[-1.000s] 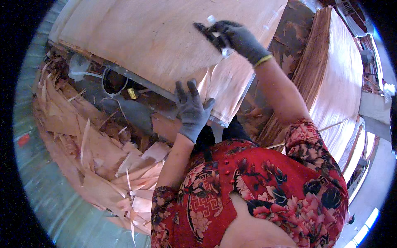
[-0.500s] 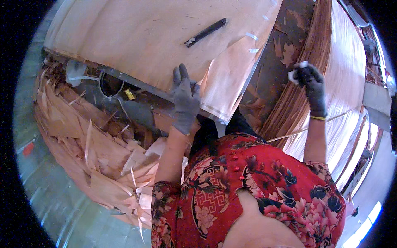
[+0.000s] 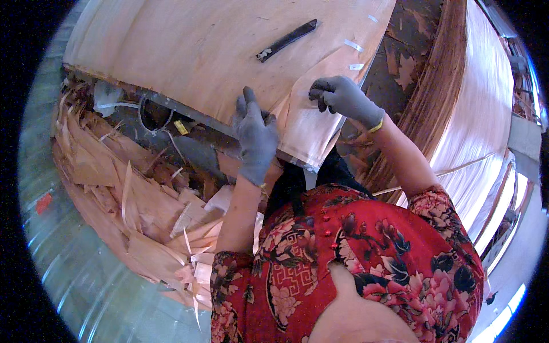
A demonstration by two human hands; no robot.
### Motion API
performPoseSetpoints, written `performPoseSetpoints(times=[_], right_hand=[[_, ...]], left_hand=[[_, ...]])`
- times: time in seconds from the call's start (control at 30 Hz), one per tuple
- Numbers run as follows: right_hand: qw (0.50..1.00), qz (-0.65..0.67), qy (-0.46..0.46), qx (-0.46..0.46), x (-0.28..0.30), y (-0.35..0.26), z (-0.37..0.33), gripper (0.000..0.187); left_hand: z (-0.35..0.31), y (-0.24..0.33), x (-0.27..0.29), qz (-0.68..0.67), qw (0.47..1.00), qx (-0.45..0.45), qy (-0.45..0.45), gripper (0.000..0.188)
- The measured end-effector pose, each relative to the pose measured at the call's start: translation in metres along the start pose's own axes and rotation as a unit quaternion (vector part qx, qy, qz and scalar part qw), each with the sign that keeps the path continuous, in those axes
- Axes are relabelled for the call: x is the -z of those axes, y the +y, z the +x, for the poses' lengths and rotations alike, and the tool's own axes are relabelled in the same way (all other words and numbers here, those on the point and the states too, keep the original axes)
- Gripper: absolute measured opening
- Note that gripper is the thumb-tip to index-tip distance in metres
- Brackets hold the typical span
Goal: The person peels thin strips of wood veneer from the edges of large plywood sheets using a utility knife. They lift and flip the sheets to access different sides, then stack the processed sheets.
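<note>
A wide, pale wood veneer sheet (image 3: 171, 63) lies on top of a stack in front of me. My left hand (image 3: 255, 137), in a grey glove, rests at its near edge with the index and middle fingers stretched forward. Over the sheet's near right corner is my right hand (image 3: 343, 100), also gloved, its fingers curled together in a pinch. Whatever it may hold is hidden by the fingers. A raised, overlapping veneer flap (image 3: 311, 86) runs between the hands. Short white tape pieces (image 3: 353, 45) stick to the right edge. A dark, narrow bar (image 3: 287, 40) lies farther up the sheet.
To the right stands a tall stack of veneer sheets (image 3: 474, 86) with ragged edges. Broken veneer scraps (image 3: 103, 171) are heaped at the left. Below the sheet's near edge are a dark round opening (image 3: 154, 117) and a small yellow object (image 3: 181, 127).
My right hand has swung left from beside the tall stack to above the sheet's corner. The white piece seen in its fingers earlier no longer shows. My left hand stays nearly in place.
</note>
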State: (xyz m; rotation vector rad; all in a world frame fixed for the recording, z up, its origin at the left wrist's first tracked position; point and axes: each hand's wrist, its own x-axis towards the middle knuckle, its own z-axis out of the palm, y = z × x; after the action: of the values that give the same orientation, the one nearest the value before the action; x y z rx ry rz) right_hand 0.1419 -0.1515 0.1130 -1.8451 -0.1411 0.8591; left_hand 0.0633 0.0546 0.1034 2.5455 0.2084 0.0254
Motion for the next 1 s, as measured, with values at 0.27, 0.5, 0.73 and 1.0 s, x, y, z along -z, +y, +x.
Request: performPoseSetpoints(times=[0.27,0.5,0.73,1.0], right_hand=[[0.973,-0.183,-0.007,0.138,-0.005,0.007,0.030,0.023],[0.986,-0.140,0.008,0.090,-0.006,-0.001,0.029,0.022],[0.999,0.028,-0.014,-0.007,-0.002,0.002,0.028,0.023],[0.951,-0.269,0.018,0.150,-0.008,-0.005,0.030,0.037]], left_hand=[[0.002,0.008,0.000,0.012,1.000,0.026,-0.006,0.073],[0.000,0.012,-0.001,-0.043,0.995,0.086,-0.004,0.073],[-0.002,0.015,-0.001,-0.025,0.997,0.057,0.036,0.074],[0.000,0.015,-0.004,-0.037,0.992,0.120,0.015,0.074]])
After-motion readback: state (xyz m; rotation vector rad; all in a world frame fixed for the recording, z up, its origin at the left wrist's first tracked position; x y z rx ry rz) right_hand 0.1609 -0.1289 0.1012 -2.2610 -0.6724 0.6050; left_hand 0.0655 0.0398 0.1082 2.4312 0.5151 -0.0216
